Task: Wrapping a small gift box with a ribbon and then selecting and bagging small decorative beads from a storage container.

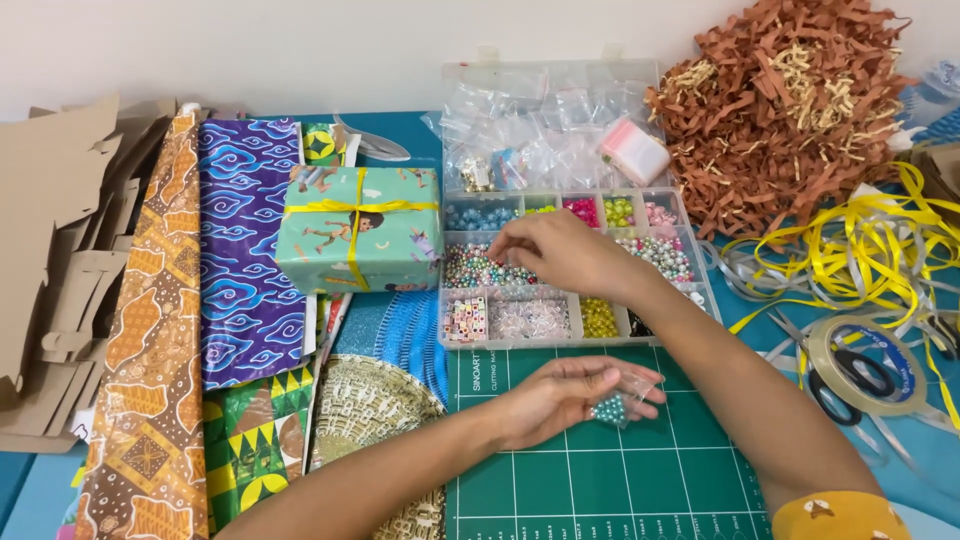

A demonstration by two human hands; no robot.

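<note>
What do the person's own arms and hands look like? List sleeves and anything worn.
Both hands are bare: no gloves, and no rings or watch that can be made out. The left hand and its forearm show no sleeve. Above the right hand, the forearm is bare up to a mustard-yellow sleeve with small light motifs at the frame's lower edge.

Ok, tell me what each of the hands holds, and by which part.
Left hand cradles a small clear bag of teal beads by its lower part. Right hand reaches into the bead organizer; any held bead is hidden.

Two hands (560,252), one bead box (575,268), one wrapped gift (360,228), one tape roll (868,364), one cutting mat (600,470), one shred pile (780,110).
</note>
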